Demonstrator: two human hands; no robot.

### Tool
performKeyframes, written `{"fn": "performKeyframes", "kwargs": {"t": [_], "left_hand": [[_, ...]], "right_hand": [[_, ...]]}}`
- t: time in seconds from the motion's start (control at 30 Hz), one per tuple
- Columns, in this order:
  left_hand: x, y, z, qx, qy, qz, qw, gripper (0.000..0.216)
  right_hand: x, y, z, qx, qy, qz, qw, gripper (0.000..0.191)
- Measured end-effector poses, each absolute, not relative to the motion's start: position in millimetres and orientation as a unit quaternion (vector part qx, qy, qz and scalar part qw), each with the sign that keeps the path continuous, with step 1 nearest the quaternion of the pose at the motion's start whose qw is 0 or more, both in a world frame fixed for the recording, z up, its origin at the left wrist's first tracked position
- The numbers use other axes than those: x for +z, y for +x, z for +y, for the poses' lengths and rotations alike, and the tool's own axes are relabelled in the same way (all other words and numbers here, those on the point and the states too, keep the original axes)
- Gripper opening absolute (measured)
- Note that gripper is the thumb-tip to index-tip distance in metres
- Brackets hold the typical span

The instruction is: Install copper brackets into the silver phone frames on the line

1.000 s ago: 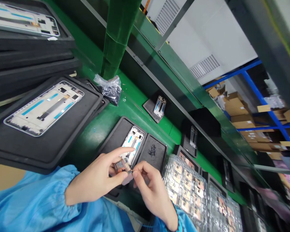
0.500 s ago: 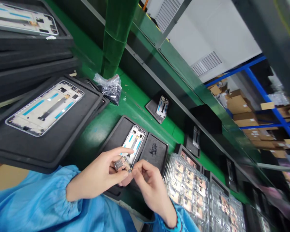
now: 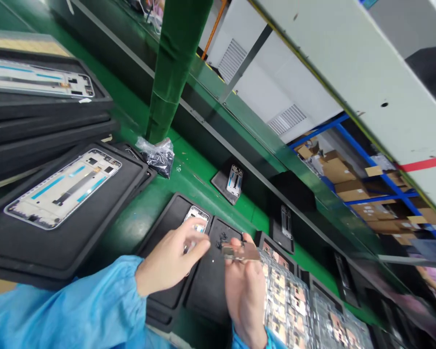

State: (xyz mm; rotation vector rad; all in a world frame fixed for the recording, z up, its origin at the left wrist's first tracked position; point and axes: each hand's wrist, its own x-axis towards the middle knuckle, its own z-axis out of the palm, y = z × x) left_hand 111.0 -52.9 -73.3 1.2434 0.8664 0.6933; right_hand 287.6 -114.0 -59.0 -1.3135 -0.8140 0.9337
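Note:
My right hand is turned palm up and grips a small copper-coloured phone circuit board between thumb and fingers. To its left, my left hand has thumb and fingers apart, slightly blurred, with nothing visibly in it. It hovers over a phone frame and hides most of it. That frame lies on a black tray. Beside it is a second black tray with a little pile of small black pieces, partly behind the board.
Clear plastic trays of copper-coloured boards stand at the right. On the left, a larger-looking phone frame rests on a black tray, near stacked trays. A bag of black parts sits by a green post. More phone frames lie beyond.
The circuit board has passed from my left hand to my right, which has turned palm up and moved right. My left hand has let go. The view has tilted upward.

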Motion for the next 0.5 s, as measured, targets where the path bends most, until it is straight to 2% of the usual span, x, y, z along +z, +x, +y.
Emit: {"fn": "performKeyframes", "kwargs": {"t": [0.1, 0.23, 0.37, 0.5], "left_hand": [[-94, 109, -37, 0.302, 0.691, 0.43, 0.497, 0.042], [-112, 119, -31, 0.249, 0.796, 0.446, 0.325, 0.036], [-114, 121, -36, 0.214, 0.845, 0.434, 0.228, 0.031], [-117, 115, -43, 0.195, 0.879, 0.394, 0.184, 0.033]], "right_hand": [[-52, 305, -101, 0.42, -0.564, -0.302, 0.644, 0.029], [-45, 314, -83, 0.45, -0.579, -0.275, 0.621, 0.033], [-54, 313, -66, 0.467, -0.576, -0.31, 0.596, 0.035], [-72, 313, -47, 0.433, -0.588, -0.402, 0.553, 0.034]]}}
